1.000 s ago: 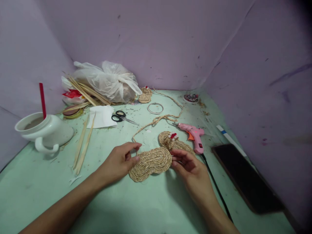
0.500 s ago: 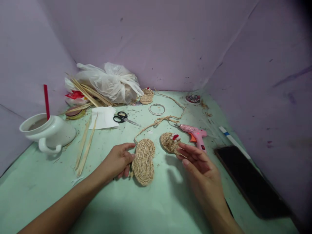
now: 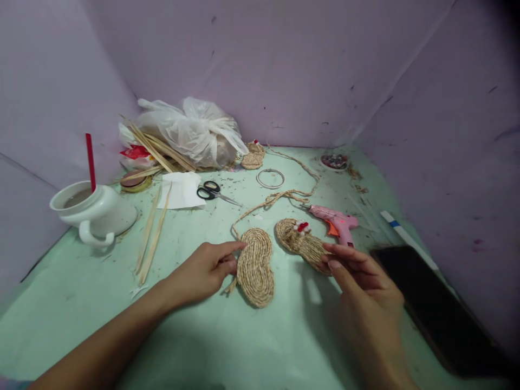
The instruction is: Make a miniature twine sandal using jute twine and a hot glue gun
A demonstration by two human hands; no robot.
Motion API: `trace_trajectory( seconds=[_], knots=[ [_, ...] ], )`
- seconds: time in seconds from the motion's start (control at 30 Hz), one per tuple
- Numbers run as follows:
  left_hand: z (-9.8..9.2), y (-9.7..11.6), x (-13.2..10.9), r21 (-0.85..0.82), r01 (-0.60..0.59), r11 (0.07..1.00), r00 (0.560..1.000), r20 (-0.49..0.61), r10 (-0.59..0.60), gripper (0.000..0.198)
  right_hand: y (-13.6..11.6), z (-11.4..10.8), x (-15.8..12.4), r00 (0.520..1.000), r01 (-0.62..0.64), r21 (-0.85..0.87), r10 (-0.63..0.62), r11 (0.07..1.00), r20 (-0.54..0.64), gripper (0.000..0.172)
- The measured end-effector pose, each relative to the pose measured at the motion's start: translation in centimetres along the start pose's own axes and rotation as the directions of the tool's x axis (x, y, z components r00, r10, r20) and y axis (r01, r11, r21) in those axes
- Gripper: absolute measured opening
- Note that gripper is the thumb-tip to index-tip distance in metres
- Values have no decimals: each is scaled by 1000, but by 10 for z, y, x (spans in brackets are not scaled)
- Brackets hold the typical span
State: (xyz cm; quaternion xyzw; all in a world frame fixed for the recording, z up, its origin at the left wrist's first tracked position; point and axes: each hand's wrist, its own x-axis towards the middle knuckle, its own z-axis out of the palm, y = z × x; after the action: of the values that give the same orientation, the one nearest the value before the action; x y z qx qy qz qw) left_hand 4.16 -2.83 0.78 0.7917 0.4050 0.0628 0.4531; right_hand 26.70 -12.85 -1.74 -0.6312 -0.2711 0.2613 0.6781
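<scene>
A flat, coiled straw-rope slipper sole (image 3: 255, 268) lies in front of me with a length of braided rope (image 3: 254, 210) running from its top. My left hand (image 3: 217, 268) grips its left edge, index finger on the upper rim and thumb beside it; the other fingers are mostly hidden. To the right rests a small straw slipper (image 3: 311, 250) with a strap decorated by red and white beads (image 3: 301, 227). Around its heel end my right hand (image 3: 361, 279) has its fingers apart, the fingertips close to or touching the heel.
A pink glue gun (image 3: 335, 221) lies beyond the slipper, with a dark phone (image 3: 430, 303) at right. Black-handled scissors (image 3: 215, 192), a metal ring (image 3: 270, 179), straw strips (image 3: 152, 238) and a white mug (image 3: 101, 216) are around. A plastic bag (image 3: 195, 130) sits against the wall.
My right hand has moved right along the beaded slipper, uncovering more of its heel half. The sole under my left hand has turned slightly, its lower end rightward. The view has shifted a little.
</scene>
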Motion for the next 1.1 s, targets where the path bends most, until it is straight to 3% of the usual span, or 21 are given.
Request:
trace_trajectory(
  seconds=[0.17,0.33,0.43,0.53,0.63,0.73,0.87,1.0,1.1],
  knots=[
    [3,2,-3,203,13,979,999,29,-20,51,-1,-1,-2,1000,-8,-47,8,999,-3,22],
    [2,11,-9,457,6,889,998,55,-35,61,-4,0,-5,1000,23,-120,-22,992,13,20],
    [-3,16,-9,627,128,768,991,-45,-128,55,-5,0,-7,998,61,-180,-60,982,9,20],
    [-12,20,-6,755,275,596,959,-175,-222,36,-3,-3,-5,987,138,-254,-155,957,-47,19],
    [-19,24,-6,804,310,508,935,-161,-316,31,0,-7,1,954,235,-365,-286,901,-92,19],
    [-20,28,-10,783,327,529,928,-160,-336,31,5,-11,9,934,294,-494,-355,819,-32,23],
    [-8,32,-17,732,232,640,963,-82,-256,38,12,-12,13,926,371,-585,-337,721,172,28],
    [4,25,-17,732,156,663,983,-46,-180,34,18,-11,12,895,446,-612,-341,653,289,28],
    [-3,17,-15,748,179,639,983,-105,-152,32,20,-12,12,883,469,-640,-340,609,323,29]
  ],
)
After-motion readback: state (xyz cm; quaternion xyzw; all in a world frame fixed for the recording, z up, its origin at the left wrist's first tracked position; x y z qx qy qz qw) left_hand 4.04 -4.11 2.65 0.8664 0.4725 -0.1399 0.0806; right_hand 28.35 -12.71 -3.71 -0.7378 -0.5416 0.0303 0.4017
